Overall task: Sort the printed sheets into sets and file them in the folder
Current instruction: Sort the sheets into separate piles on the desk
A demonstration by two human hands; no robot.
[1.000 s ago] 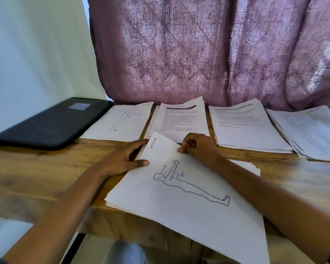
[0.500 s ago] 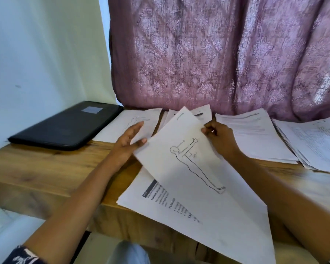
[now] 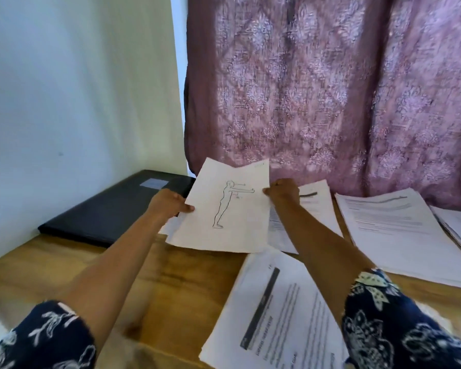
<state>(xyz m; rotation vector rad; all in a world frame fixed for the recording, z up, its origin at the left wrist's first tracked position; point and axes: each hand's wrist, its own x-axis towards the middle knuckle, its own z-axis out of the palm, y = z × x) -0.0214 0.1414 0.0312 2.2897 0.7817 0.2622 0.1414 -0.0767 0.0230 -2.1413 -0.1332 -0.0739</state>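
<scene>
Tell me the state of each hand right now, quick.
Left hand: holding the left edge of the figure-drawing sheet, lifted off the table.
Right hand: holding the same sheet by its right edge.

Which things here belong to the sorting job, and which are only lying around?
For the job: figure sheet, gripped by left hand and right hand; near stack; back piles; black folder.
Just there: curtain; wall; wooden table.

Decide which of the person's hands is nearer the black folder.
Left. The left hand holds the left edge of the drawing sheet, right beside the folder; the right hand holds its opposite edge, farther away.
</scene>
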